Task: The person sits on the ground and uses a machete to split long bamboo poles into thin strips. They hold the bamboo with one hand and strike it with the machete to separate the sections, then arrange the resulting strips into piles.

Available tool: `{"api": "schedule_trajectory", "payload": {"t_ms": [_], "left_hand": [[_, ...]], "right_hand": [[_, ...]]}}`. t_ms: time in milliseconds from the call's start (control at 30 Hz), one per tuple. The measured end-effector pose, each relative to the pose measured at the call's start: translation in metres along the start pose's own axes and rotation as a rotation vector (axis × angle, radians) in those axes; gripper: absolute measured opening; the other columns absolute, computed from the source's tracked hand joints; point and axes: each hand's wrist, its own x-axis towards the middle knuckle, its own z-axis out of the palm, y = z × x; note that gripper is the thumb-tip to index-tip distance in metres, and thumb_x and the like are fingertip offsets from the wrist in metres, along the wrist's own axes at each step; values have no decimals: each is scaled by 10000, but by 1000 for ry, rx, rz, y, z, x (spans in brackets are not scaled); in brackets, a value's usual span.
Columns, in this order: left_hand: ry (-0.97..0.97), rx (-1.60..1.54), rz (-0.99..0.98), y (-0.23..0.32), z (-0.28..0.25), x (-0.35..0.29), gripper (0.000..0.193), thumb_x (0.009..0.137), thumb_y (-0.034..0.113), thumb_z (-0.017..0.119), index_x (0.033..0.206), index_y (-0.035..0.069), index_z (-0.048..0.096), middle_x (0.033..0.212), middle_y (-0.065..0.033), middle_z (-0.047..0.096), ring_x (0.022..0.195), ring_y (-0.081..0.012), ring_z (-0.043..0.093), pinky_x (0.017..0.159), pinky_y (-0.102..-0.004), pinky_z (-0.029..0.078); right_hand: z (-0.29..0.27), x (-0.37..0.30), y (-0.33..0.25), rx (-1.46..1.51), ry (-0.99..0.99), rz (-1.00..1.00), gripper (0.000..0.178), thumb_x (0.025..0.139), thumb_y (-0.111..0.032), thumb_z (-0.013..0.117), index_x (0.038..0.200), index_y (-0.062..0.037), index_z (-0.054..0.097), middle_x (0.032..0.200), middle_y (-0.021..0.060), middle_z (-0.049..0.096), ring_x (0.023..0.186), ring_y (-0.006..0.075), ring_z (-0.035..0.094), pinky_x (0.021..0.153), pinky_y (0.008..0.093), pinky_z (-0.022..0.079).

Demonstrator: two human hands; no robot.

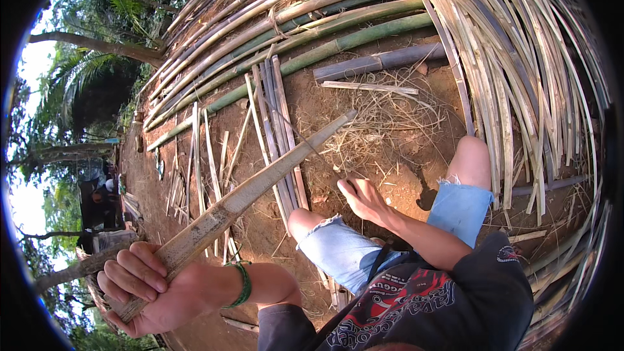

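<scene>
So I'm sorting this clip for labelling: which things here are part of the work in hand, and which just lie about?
In hand:
- split bamboo piece, gripped by the left hand
- right hand, open, holding nothing

Lying about:
- whole bamboo poles
- thin bamboo strips
- slats on the ground
- dry shavings

An outdoor bamboo-working yard in a wooded, rural spot. Bare red earth (390,156) serves as the floor, strewn with shavings (383,114). Long bamboo poles (312,23) lie stacked along one side, a heap of split strips (513,91) beside them, and palms and trees (84,71) stand behind.
</scene>
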Motion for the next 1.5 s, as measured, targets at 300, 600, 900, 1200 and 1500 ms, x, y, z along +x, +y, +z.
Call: {"api": "schedule_trajectory", "payload": {"t_ms": [300,600,900,1200,1500], "left_hand": [[78,61,19,-1,-1,1,333,863,340,525,662,153,336,494,30,271,387,-79,223,374,-222,175],[79,44,24,2,-3,2,309,844,347,485,663,144,337,500,24,280,383,-86,236,369,-226,189],[55,109,33,5,-4,0,328,856,356,501,654,151,343,498,21,285,395,-83,248,380,-219,189],[81,66,18,0,-8,4,335,845,364,523,656,146,353,525,17,313,407,-88,264,386,-220,198],[165,224,118,-7,-2,0,468,1009,461,480,705,104,493,554,-5,414,447,-111,440,420,-242,397]], "right_hand": [[0,11,80,368,-91,783,689,957,-632,409,655,-27,547,559,85,485,552,201,500,534,430,392],[5,16,129,302,-76,779,596,992,-535,461,590,-97,497,487,-1,370,437,113,360,407,361,278],[-4,5,164,274,-190,1067,657,985,-590,413,575,-79,460,504,22,458,452,162,464,453,368,374],[6,5,194,208,-128,1055,707,950,-653,418,539,-79,465,500,33,497,368,184,448,385,389,378],[-19,22,-25,469,-28,533,602,974,-503,497,704,27,581,519,130,521,502,192,534,510,387,413]]}}
